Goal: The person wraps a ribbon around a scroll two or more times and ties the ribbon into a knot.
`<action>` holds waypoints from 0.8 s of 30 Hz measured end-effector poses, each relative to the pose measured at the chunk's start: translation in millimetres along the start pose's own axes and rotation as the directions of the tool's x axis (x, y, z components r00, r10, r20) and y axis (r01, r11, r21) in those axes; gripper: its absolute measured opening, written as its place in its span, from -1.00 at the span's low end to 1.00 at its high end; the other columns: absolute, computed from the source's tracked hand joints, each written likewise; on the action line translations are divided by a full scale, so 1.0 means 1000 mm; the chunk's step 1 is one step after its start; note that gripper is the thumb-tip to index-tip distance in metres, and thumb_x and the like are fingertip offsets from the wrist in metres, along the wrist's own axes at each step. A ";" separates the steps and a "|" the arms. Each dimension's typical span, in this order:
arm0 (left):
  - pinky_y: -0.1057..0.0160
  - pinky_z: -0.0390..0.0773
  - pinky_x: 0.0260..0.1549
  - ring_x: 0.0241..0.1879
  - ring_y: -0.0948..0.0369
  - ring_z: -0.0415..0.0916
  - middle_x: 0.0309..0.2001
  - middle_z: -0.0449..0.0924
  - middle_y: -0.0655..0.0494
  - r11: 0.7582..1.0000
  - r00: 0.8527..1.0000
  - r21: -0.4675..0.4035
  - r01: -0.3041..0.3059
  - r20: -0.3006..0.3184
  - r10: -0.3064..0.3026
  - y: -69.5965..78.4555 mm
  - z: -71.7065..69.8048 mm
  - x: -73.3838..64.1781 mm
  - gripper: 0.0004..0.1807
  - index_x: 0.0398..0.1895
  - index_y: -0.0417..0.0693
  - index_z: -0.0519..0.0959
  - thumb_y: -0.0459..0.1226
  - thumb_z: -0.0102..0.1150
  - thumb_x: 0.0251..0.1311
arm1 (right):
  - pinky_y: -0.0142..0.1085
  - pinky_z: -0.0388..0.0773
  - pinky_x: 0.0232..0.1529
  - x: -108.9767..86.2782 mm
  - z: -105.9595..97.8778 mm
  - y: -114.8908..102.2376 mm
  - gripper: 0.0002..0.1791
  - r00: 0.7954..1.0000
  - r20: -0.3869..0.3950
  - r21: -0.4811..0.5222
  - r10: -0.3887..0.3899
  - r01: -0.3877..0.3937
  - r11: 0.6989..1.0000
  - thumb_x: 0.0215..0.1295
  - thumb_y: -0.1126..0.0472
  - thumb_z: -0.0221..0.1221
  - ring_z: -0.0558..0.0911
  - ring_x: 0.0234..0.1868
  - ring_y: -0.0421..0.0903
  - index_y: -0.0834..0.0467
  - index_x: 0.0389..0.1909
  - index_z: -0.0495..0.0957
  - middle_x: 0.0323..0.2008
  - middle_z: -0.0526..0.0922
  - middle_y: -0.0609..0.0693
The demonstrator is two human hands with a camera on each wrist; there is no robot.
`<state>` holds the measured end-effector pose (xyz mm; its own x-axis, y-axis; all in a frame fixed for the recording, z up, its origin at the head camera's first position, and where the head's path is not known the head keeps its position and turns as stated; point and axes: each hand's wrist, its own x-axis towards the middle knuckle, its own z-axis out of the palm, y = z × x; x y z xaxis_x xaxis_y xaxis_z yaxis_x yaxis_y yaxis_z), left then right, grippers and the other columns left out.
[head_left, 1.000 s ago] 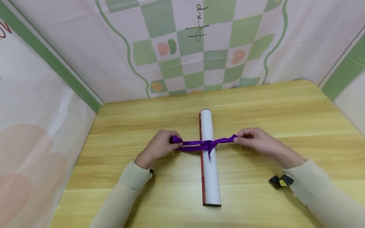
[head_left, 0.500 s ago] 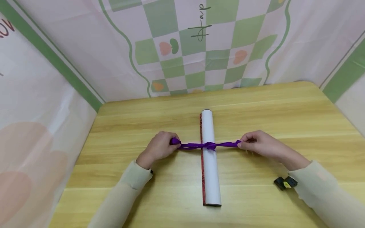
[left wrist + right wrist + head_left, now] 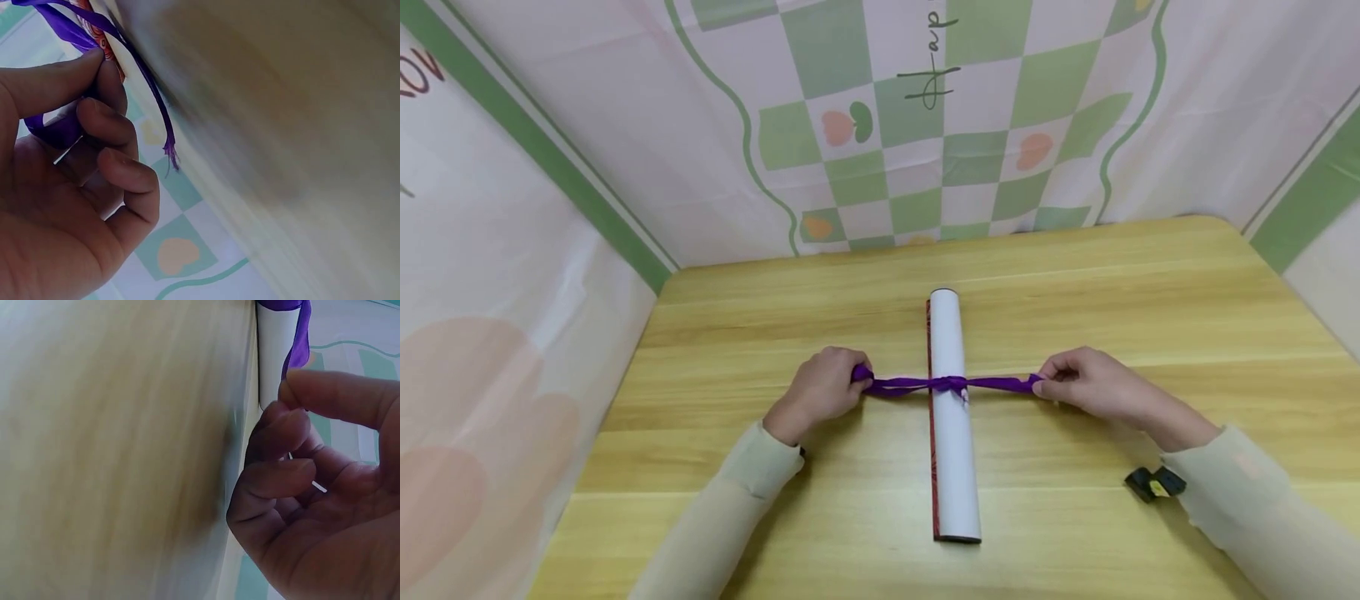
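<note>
A white rolled-up scroll (image 3: 956,467) with a red patterned strip (image 3: 935,492) along its left side lies lengthwise on the table. Across its middle runs a purple ribbon (image 3: 1000,383), knotted on top of the roll. To the left, my left hand (image 3: 827,383) pinches the ribbon between thumb and forefinger; in the left wrist view a frayed ribbon end (image 3: 170,150) hangs loose past the fingers. On the other side, my right hand (image 3: 1093,383) pinches the opposite ribbon end at thumb and fingertip. The ribbon stretches nearly straight between both hands.
The wooden table (image 3: 820,533) carries the scroll. Behind it hangs a white curtain (image 3: 722,183) with green checks and hearts, and another printed curtain stands at the left. A small black device (image 3: 1154,483) sits at the right sleeve.
Both ribbon sides have drawn tighter and the knot has become small and flat. My right hand has moved outward to the right and slightly nearer; the scroll has stayed nearly in place.
</note>
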<state>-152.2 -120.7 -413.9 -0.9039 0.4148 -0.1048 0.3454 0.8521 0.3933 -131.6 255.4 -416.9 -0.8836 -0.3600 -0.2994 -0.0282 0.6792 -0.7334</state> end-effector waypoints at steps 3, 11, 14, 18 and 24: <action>0.04 0.68 -0.11 -0.15 0.12 0.66 -0.10 0.79 0.02 1.000 1.000 0.005 0.002 0.000 -0.002 0.000 0.000 0.000 -0.90 -0.10 -0.05 0.77 -0.29 0.33 0.40 | -0.35 0.36 -0.43 0.000 0.001 -0.001 -0.80 1.000 0.008 -0.009 -0.007 0.007 1.000 0.51 0.12 0.25 0.38 -0.46 -0.23 0.19 -0.23 0.67 -0.43 0.55 -0.05; 0.03 0.68 -0.07 -0.14 0.12 0.66 -0.11 0.80 0.03 0.999 1.000 -0.033 0.008 -0.003 -0.008 0.001 0.001 -0.002 -0.88 -0.10 -0.05 0.77 -0.26 0.35 0.40 | -0.35 0.37 -0.44 0.001 0.003 -0.006 -0.82 1.000 0.007 -0.054 -0.016 0.016 0.998 0.48 0.13 0.27 0.40 -0.49 -0.24 0.15 -0.28 0.68 -0.48 0.57 -0.06; 0.03 0.67 -0.04 -0.12 0.13 0.67 -0.11 0.80 0.06 0.999 1.000 -0.052 0.000 -0.016 -0.001 0.001 -0.003 -0.003 -0.88 -0.09 -0.03 0.77 -0.23 0.36 0.40 | -0.35 0.36 -0.45 0.000 0.002 -0.007 -0.82 1.000 0.006 -0.062 -0.014 0.015 0.998 0.48 0.12 0.26 0.40 -0.49 -0.23 0.15 -0.28 0.68 -0.47 0.57 -0.05; 0.08 0.64 -0.03 -0.16 0.18 0.65 -0.10 0.80 0.08 0.996 0.999 -0.084 -0.033 -0.020 0.031 -0.002 -0.010 -0.006 -0.84 -0.04 -0.03 0.75 -0.19 0.34 0.42 | -0.36 0.35 -0.46 -0.001 0.001 -0.006 -0.79 1.000 0.013 -0.058 -0.028 0.029 0.998 0.51 0.10 0.25 0.39 -0.50 -0.24 0.16 -0.26 0.66 -0.47 0.57 -0.04; 0.02 0.67 0.05 -0.01 0.06 0.67 0.14 0.71 -0.10 0.972 0.997 -0.225 -0.068 0.006 0.071 -0.019 -0.023 -0.024 -0.50 0.35 -0.18 0.54 -0.18 0.32 0.44 | -0.39 0.54 -0.33 -0.006 -0.004 -0.002 -0.59 0.998 -0.039 -0.097 -0.050 0.046 0.994 0.53 0.01 0.25 0.59 -0.28 -0.21 0.30 0.08 0.66 -0.22 0.73 0.00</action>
<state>-143.6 -154.5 -397.8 -0.8758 0.4757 -0.0819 0.3401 0.7284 0.5948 -127.7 258.8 -411.4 -0.8986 -0.3683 -0.2386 -0.1137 0.7206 -0.6840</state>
